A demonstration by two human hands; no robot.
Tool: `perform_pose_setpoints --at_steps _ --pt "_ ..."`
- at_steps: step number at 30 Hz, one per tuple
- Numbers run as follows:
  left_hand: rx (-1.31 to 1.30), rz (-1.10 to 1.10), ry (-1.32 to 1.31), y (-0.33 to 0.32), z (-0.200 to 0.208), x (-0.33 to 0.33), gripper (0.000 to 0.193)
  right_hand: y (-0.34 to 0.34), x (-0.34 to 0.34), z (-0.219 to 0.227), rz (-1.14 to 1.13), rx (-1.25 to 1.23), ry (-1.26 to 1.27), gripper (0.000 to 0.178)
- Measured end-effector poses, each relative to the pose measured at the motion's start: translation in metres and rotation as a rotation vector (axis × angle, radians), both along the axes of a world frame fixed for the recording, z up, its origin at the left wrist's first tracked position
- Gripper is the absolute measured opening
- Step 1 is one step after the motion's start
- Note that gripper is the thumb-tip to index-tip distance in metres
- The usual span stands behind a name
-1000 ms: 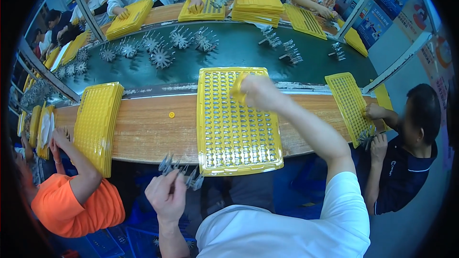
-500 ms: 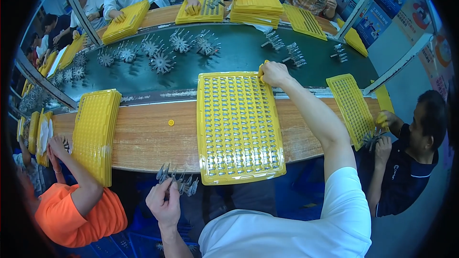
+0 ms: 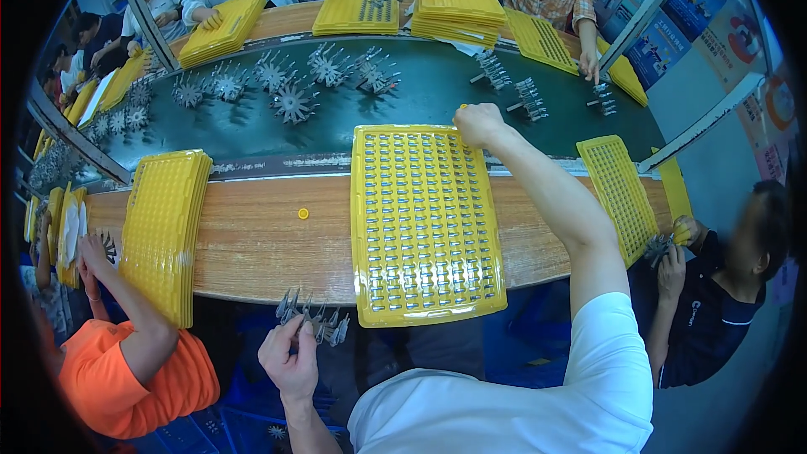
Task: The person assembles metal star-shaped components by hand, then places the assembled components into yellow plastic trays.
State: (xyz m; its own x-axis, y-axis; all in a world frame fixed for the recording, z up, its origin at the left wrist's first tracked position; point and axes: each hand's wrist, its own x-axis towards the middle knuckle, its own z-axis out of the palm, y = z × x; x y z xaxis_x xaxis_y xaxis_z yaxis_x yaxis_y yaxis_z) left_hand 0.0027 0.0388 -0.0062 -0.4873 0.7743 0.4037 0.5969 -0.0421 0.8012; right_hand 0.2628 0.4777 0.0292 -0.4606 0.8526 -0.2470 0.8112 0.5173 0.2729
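Observation:
A yellow plastic tray (image 3: 365, 227) lies in front of me, with rows of small silver metal parts in its pockets. My right hand (image 3: 481, 126) is closed at the tray's far right corner. Its fingertips are mostly hidden behind the hand, with a bit of yellow showing, so I cannot make out what they hold. Off the table's near edge, left of the tray, my left hand (image 3: 288, 359) pinches a metal rack (image 3: 313, 319) with several prongs fanning out.
A small yellow cap (image 3: 303, 213) lies on the wooden table (image 3: 261, 252). To the left rises a stack of yellow trays (image 3: 161, 235). Beyond runs a green belt (image 3: 403, 84) carrying several star-shaped metal racks (image 3: 292, 102). Co-workers sit on both sides and opposite.
My right hand has turned slightly at the tray corner, so less of the yellow fingertips shows. My left hand stays put. Across the belt, a co-worker has reached down to a metal rack.

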Motion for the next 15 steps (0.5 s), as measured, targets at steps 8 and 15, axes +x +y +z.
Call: perform_pose_setpoints --at_steps 8,15 --pt "-0.026 0.000 -0.011 -0.006 -0.006 -0.006 0.012 0.031 0.045 -0.021 -0.157 -0.290 0.512 0.021" --pt "0.000 0.024 -0.111 -0.009 -0.008 -0.004 0.012 0.027 0.043 -0.033 -0.235 -0.208 0.668 0.020"
